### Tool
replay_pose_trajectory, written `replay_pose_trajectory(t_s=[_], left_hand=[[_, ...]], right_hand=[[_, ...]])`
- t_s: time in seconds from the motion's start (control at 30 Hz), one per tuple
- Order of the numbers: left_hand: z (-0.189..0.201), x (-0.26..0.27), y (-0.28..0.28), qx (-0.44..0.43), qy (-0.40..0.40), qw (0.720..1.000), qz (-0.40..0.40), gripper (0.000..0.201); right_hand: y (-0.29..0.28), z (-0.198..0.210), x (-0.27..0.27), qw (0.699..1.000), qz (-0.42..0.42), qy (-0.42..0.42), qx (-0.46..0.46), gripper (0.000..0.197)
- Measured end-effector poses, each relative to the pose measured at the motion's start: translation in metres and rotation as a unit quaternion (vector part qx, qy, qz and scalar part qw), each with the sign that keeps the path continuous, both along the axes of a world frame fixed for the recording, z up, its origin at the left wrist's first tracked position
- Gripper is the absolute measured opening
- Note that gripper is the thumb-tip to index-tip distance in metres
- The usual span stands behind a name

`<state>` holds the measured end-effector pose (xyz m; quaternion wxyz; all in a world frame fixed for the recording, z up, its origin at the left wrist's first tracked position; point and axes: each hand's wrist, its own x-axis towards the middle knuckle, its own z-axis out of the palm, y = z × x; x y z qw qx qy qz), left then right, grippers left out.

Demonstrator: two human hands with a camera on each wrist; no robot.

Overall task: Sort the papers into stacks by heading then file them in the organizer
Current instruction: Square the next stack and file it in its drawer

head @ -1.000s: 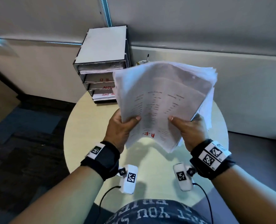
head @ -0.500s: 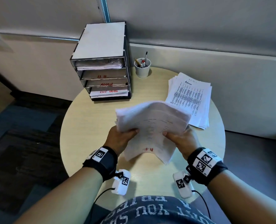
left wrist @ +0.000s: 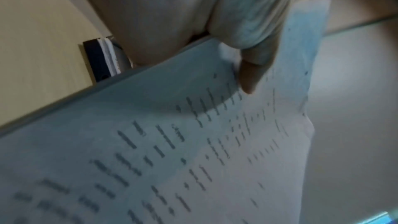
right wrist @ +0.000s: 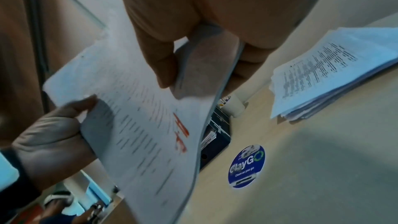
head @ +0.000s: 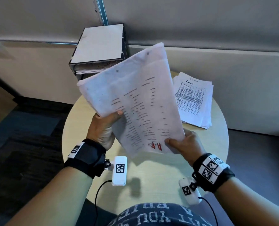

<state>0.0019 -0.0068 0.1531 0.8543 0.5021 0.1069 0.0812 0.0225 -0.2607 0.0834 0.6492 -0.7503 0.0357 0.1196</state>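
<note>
A thick stack of printed papers (head: 135,98) with a red handwritten heading at its near edge is held up above the round table, tilted. My left hand (head: 106,123) grips its left edge, thumb on top. My right hand (head: 182,144) pinches its near right corner beside the red heading (head: 156,146). The same stack (left wrist: 193,142) fills the left wrist view, and in the right wrist view the stack (right wrist: 137,108) bends between thumb and fingers. A second stack headed "Admin" (head: 193,100) lies on the table at the right. The dark tiered organizer (head: 99,51) stands at the back, partly hidden by the held papers.
The round pale table (head: 151,180) stands against a grey wall. A blue round sticker (right wrist: 246,165) is on the tabletop. A white cup (right wrist: 233,106) stands by the organizer, hidden in the head view. Dark carpet lies to the left.
The stack was lowered toward the table half a second ago and is now raised again, tilted leftward. Both hands kept their hold.
</note>
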Motion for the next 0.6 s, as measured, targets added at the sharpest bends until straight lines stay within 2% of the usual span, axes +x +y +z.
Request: replay_pose_trajectory(t_s=[0.07,0.13,0.2,0.23,0.33,0.37,0.47,0.57,0.6], left_hand=[[-0.005,-0.003,0.007,-0.025,0.023,0.999,0.018,0.038],[-0.016,-0.005,0.017,-0.082,0.061,0.995,0.022,0.041],[-0.023,-0.007,0.021,-0.128,0.103,0.986,0.011,0.055],[-0.026,-0.008,0.02,-0.14,0.109,0.984,0.004,0.059],[-0.038,-0.012,0.012,-0.146,0.148,0.978,0.003,0.058],[-0.039,-0.014,0.009,-0.151,0.161,0.975,0.005,0.055],[-0.042,-0.015,0.016,-0.128,0.229,0.964,0.04,0.043],[-0.063,-0.025,0.032,-0.027,0.371,0.925,0.077,0.022],[-0.072,-0.029,0.036,-0.004,0.412,0.908,0.076,0.023]], right_hand=[[-0.008,0.002,-0.002,1.0,0.004,-0.003,0.013,0.021],[-0.018,0.0,-0.004,0.995,-0.014,0.028,0.099,0.026],[-0.02,-0.004,-0.006,0.974,-0.026,0.078,0.212,0.047],[-0.016,-0.006,-0.007,0.962,-0.028,0.09,0.258,0.051],[0.001,0.0,-0.012,0.939,-0.029,0.103,0.327,0.068],[0.004,0.002,-0.011,0.938,-0.035,0.106,0.328,0.068],[0.009,0.0,-0.005,0.952,-0.047,0.118,0.279,0.035],[0.014,-0.019,-0.005,0.971,-0.023,0.188,0.143,0.026],[0.018,-0.024,-0.007,0.974,-0.008,0.208,0.089,0.027]])
